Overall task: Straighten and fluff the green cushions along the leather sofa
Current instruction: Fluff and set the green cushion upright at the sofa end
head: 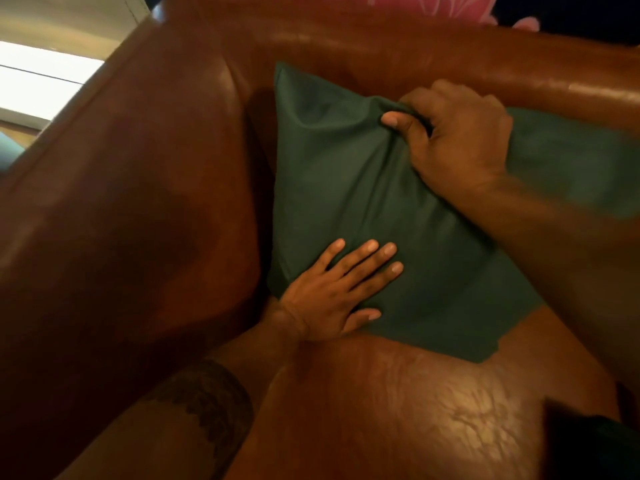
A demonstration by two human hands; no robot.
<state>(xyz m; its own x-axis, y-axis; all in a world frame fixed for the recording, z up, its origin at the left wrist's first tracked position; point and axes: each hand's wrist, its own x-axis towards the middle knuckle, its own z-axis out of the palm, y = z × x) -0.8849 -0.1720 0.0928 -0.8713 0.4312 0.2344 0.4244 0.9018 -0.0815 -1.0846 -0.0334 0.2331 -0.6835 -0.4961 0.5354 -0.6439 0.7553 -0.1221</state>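
Note:
A dark green cushion (346, 188) leans in the corner of the brown leather sofa (138, 188), between the armrest and the backrest. My right hand (457, 140) pinches a fold of the fabric at the cushion's top edge. My left hand (339, 289) lies flat with fingers spread on the cushion's lower left corner, pressing it against the seat. A second green cushion (568, 161) lies behind my right forearm, partly hidden and blurred.
The wide sofa armrest fills the left side. The backrest (450, 53) runs across the top, with pink patterned fabric (433, 3) behind it. The bare seat cushion (433, 410) spreads below. A bright window or floor patch (41, 74) shows at far left.

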